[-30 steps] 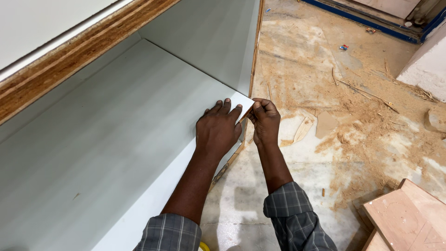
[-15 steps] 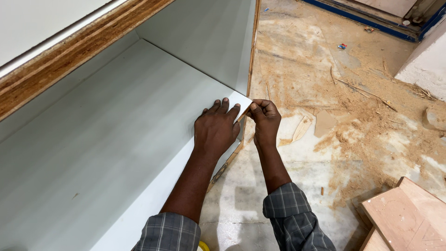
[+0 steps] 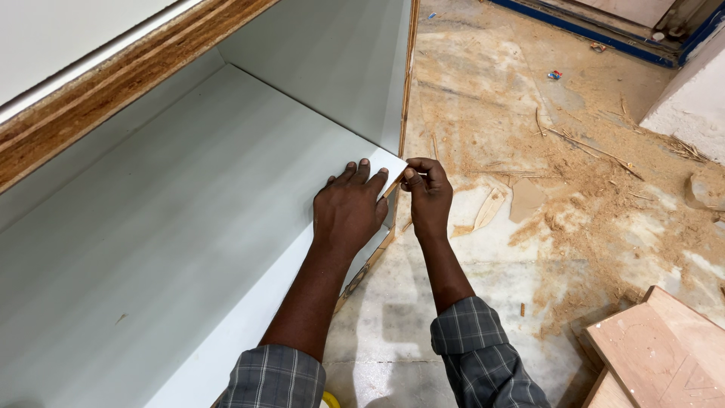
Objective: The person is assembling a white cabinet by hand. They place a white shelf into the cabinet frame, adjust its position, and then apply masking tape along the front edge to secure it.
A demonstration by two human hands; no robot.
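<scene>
Barely anything has shifted since the earlier frames: both hands sit at the same front corner, so I read the work as holding steady on one spot. My left hand (image 3: 349, 210) lies flat, fingers spread, pressing the white shelf panel (image 3: 174, 249) just inside its corner. My right hand (image 3: 427, 198) pinches closed on a thin wooden edge strip (image 3: 391, 186) running along the panel's front lip, right beside the left fingertips. Beyond the grip rises the cabinet's side wall (image 3: 332, 60); outward lies sawdust-strewn floor (image 3: 574, 174), open room, with plywood offcuts (image 3: 664, 347) well apart.
</scene>
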